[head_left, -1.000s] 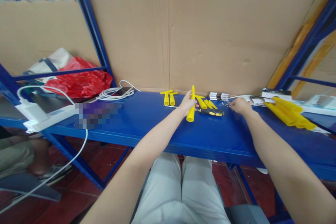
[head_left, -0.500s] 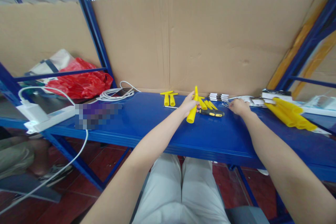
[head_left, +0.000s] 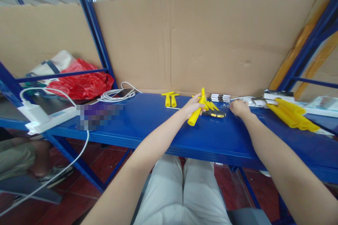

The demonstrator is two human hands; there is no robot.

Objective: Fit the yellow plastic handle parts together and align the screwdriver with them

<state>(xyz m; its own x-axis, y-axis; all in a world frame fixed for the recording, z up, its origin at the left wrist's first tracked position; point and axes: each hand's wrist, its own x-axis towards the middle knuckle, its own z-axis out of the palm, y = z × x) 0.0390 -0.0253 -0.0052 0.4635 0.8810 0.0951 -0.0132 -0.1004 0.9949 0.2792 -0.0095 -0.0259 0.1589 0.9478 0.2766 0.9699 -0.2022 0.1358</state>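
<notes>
My left hand is closed around a long yellow plastic tube, held tilted above the blue shelf. Right of it lies a screwdriver with a black and yellow handle. My right hand rests on the shelf with its fingers pinched at some tiny screws; what is between the fingertips is too small to make out. More yellow pieces lie behind the tube, and two yellow T-shaped pieces sit further left.
A stack of yellow tubes and a white box lie at the right. Small white and black parts sit by the cardboard back wall. White cable, a power strip and a red bag are left.
My left hand has tipped the yellow tube from nearly upright to leaning right, and shifted slightly right. The right hand has stayed by the screws.
</notes>
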